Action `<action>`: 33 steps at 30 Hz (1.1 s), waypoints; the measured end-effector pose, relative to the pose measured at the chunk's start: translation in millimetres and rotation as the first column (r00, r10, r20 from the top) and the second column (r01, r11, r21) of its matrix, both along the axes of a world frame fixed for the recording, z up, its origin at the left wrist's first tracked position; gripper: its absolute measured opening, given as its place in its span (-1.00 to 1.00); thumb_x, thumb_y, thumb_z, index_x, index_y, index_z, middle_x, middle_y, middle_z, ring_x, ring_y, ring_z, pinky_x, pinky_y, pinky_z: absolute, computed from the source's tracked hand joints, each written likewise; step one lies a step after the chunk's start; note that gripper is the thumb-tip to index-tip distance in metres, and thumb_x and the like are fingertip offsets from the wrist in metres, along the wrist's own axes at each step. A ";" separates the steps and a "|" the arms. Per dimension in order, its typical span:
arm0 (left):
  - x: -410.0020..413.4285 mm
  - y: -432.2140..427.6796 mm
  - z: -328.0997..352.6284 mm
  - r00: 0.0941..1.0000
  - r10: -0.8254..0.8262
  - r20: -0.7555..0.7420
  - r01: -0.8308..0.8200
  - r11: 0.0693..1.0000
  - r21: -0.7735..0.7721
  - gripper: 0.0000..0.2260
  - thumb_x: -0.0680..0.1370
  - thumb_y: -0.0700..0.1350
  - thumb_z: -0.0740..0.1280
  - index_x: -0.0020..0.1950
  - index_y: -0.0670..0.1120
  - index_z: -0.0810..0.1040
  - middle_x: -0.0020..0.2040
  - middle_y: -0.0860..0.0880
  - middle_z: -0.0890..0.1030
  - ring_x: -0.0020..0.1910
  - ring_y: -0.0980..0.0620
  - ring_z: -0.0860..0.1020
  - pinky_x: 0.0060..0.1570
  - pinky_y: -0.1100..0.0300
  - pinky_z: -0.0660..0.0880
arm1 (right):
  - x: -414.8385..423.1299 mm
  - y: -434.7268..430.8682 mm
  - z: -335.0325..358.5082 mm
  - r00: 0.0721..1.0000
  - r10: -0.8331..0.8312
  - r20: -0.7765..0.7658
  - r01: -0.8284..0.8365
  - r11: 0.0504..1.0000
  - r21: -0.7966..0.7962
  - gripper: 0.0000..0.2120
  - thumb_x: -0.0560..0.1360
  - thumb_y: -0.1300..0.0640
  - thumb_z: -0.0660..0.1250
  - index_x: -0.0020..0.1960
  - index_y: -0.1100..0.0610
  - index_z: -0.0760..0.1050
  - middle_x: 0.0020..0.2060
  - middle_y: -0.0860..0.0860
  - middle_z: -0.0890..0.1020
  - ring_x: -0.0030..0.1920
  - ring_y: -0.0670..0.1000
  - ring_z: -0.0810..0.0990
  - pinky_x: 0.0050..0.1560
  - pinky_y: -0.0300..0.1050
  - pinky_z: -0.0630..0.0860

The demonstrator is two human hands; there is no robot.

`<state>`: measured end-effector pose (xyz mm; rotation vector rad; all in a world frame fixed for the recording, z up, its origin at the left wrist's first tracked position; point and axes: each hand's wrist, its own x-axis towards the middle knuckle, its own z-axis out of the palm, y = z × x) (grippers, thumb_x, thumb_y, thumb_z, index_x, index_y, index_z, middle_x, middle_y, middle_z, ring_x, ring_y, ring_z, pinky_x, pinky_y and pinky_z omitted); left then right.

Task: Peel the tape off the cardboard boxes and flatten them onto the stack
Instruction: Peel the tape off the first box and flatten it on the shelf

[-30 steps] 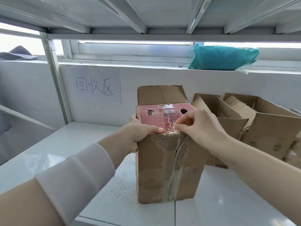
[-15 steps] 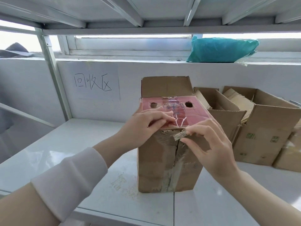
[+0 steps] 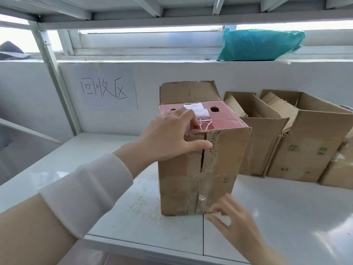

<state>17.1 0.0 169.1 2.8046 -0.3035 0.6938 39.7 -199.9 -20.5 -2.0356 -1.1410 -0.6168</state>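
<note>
A tall cardboard box (image 3: 225,155) with a red top stands on the white shelf (image 3: 86,169), its back flap up. My left hand (image 3: 168,138) holds the box steady at its top front edge, with the fingers flat on the red top and the thumb across the front face. Low at the box's front bottom, my blurred right hand (image 3: 233,224) pinches the end of a clear tape strip (image 3: 202,197). The strip is off the upper half of the front seam and still sticks to the lower half. More tape (image 3: 198,111) crosses the red top.
Two open cardboard boxes (image 3: 263,134) (image 3: 305,150) holding folded cardboard stand at the right against the wall. A teal bag (image 3: 259,44) lies on the window ledge above. A handwritten paper sign (image 3: 107,90) hangs on the wall; a metal rack post (image 3: 55,79) rises at left.
My right hand has pulled the tape strip from the top edge down the front seam to the box's bottom. My left hand moved onto the top front edge. The view came closer.
</note>
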 end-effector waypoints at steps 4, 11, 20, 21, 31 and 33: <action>3.4 -21.3 -5.1 0.982 0.056 0.180 -0.089 0.979 0.184 -0.55 0.38 0.26 0.34 0.08 -0.02 0.39 0.10 0.03 0.45 0.11 0.01 0.42 0.04 0.15 0.31 | -10.9 3.7 20.9 0.837 -0.143 -0.528 0.361 0.869 0.338 -0.65 0.27 0.17 0.55 -0.32 0.16 0.34 -0.48 -0.07 0.33 -0.43 -0.12 0.28 -0.40 -0.36 0.26; -1.1 -32.6 -5.5 0.979 -0.019 0.205 -0.002 0.995 0.102 -0.71 0.45 0.03 0.39 0.02 -0.11 0.43 -0.05 0.04 0.42 0.08 0.01 0.42 -0.07 0.33 0.12 | -17.2 16.5 35.1 0.707 -0.140 -0.693 0.454 0.841 0.294 -0.75 0.34 0.06 0.48 -0.21 0.06 0.39 -0.47 -0.06 0.23 -0.44 -0.06 0.21 -0.46 -0.35 0.24; 9.2 -27.9 -3.8 0.979 0.133 0.154 -0.146 0.986 0.076 -0.73 0.49 0.03 0.34 0.08 -0.07 0.39 0.16 -0.01 0.40 0.22 -0.01 0.34 0.02 0.23 0.12 | -11.1 -6.9 9.0 0.396 0.090 -0.914 0.774 0.502 0.385 -0.83 0.50 0.12 0.32 0.09 0.09 0.49 -0.17 0.06 0.49 -0.10 0.07 0.52 -0.07 -0.10 0.37; 9.9 -27.2 -3.5 0.979 0.146 0.140 -0.154 0.987 0.050 -0.70 0.49 0.03 0.35 0.11 -0.06 0.36 0.19 -0.02 0.40 0.20 -0.02 0.36 0.00 0.24 0.11 | -11.6 -12.4 3.7 0.370 0.122 -0.921 0.796 0.470 0.382 -0.74 0.50 0.18 0.31 0.19 0.10 0.45 -0.12 0.06 0.50 -0.05 0.08 0.52 -0.02 -0.09 0.37; 25.6 -34.0 -0.3 0.967 0.208 0.150 -0.240 0.941 0.238 -0.42 0.38 0.27 0.35 0.27 -0.04 0.38 0.26 0.00 0.49 0.24 -0.03 0.45 0.09 0.06 0.43 | -17.6 30.6 24.8 0.518 -0.136 -0.844 0.621 0.739 0.262 -0.47 0.28 -0.05 0.51 0.15 -0.04 0.34 0.12 -0.05 0.30 0.15 -0.07 0.31 0.23 -0.13 0.33; 26.6 -33.3 -2.0 0.962 0.208 0.178 -0.248 0.939 0.239 -0.43 0.38 0.28 0.35 0.25 -0.03 0.39 0.24 0.01 0.50 0.24 -0.02 0.45 0.06 0.08 0.42 | -10.4 53.1 26.5 0.440 -0.132 -0.888 0.664 0.714 0.223 -0.48 0.25 -0.08 0.53 0.09 -0.02 0.36 0.08 -0.03 0.22 0.14 -0.04 0.24 0.16 -0.17 0.29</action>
